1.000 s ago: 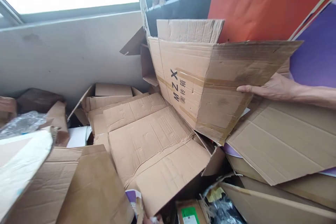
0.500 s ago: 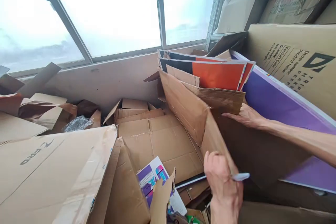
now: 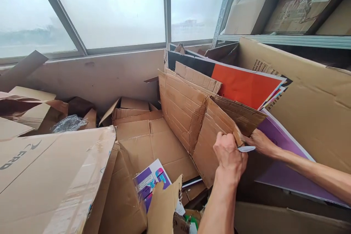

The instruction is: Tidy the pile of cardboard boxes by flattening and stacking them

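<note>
My left hand [image 3: 229, 153] has its fingers clamped over the near edge of the carton [image 3: 181, 109], a pale strip [image 3: 247, 148] jutting beside them. My right hand [image 3: 261, 142] is at the darker flap [image 3: 242, 113] behind, fingers partly hidden; I can't tell how closed. The carton stands creased and bent, beside the flat box [image 3: 167, 142].

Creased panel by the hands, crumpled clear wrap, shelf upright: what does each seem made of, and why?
Panel: corrugated cardboard, mostly matt, with creases and faint ridges.
Wrap: probably plastic film, glossy, translucent with highlights.
Upright: likely metal, dull grey, rows of punched holes.
</note>
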Action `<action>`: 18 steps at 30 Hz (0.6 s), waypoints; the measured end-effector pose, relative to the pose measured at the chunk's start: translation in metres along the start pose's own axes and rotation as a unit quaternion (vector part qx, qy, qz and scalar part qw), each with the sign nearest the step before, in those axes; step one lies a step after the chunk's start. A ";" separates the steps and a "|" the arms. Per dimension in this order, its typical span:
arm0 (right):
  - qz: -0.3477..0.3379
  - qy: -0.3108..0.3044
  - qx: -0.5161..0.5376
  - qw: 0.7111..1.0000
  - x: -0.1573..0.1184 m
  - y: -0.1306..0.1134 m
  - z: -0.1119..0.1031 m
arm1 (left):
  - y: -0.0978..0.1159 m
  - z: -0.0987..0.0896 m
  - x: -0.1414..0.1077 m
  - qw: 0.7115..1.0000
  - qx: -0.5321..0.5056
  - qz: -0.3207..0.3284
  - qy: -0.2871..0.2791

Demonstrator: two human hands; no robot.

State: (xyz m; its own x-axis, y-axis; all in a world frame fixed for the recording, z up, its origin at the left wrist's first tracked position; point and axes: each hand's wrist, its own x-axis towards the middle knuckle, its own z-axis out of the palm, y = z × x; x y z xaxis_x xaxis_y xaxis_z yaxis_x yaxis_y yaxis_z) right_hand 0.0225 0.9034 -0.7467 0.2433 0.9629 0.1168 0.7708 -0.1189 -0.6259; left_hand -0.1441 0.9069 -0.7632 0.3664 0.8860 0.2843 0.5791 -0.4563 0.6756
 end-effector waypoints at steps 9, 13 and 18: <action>0.061 -0.027 0.011 0.998 -0.043 -0.018 0.020 | 0.023 -0.054 0.058 0.996 0.000 0.022 0.088; 0.074 -0.036 0.008 0.997 -0.061 -0.022 0.025 | 0.028 -0.063 0.081 0.996 -0.002 0.022 0.081; 0.189 0.107 -0.004 0.976 -0.065 -0.017 0.071 | 0.018 -0.046 0.074 0.999 0.006 0.013 0.045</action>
State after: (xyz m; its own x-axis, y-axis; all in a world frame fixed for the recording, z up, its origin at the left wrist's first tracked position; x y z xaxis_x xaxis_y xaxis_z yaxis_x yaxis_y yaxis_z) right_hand -0.0487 0.8599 -0.7983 0.6287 0.7767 0.0382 0.6065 -0.4589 -0.6492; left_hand -0.1402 0.9687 -0.6989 0.3140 0.8779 0.3616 0.5798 -0.4789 0.6592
